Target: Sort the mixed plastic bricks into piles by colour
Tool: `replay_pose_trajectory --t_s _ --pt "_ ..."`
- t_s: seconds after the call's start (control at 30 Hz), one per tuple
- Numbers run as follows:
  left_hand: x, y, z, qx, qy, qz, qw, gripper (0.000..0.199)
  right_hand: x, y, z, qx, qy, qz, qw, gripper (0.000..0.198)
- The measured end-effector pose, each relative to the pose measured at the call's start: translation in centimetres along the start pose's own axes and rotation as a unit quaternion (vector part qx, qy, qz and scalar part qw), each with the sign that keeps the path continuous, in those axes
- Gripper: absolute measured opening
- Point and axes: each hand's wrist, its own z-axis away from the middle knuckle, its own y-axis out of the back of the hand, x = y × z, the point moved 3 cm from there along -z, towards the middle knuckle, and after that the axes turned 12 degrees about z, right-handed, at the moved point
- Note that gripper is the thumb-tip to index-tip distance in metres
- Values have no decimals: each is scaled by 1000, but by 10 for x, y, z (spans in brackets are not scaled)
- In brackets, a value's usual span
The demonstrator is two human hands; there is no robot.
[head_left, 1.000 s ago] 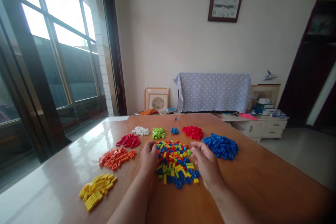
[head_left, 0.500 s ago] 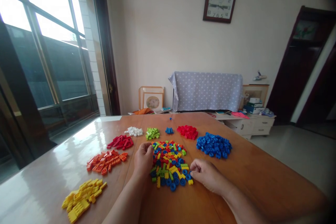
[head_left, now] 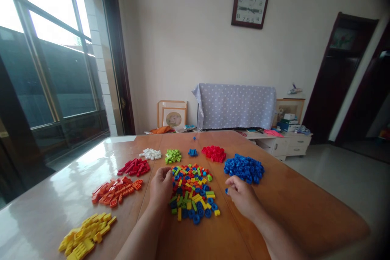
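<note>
Drawn clear of the still-unsorted mixed heap (head_left: 195, 197) on its left, the right grip (head_left: 243, 197) pinches a blue piece (head_left: 226, 191), sorted-looking single-colour piles (head_left: 245, 168) beyond, the left grip's (head_left: 161, 186) closure unclear.

At one o'clock in the view, the clock (head_left: 250, 8) is showing numerals 1 to 8 and 10 to 12; its 9 is blurring, though probably there.

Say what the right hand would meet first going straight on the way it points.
The right hand would probably meet the mixed brick pile first, at its right edge; height is unclear, so it might pass above.
</note>
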Motion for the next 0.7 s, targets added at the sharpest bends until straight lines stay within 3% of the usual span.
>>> replay_pose_trajectory --t_s 0.07,0.23,0.43,0.7 --pt "1 0 0 0 2 13 1000 34 2 -6 -1 -10 -12 -31 999 21" --pt "4 0 2 3 12 15 1000 34 15 1 -5 68 -58 -97 991 34" --pt "-3 3 -3 9 27 15 999 36 23 10 -4 74 -101 -106 986 37" --pt "-15 9 -13 43 33 57 997 37 10 -5 -6 25 -18 -51 998 30"
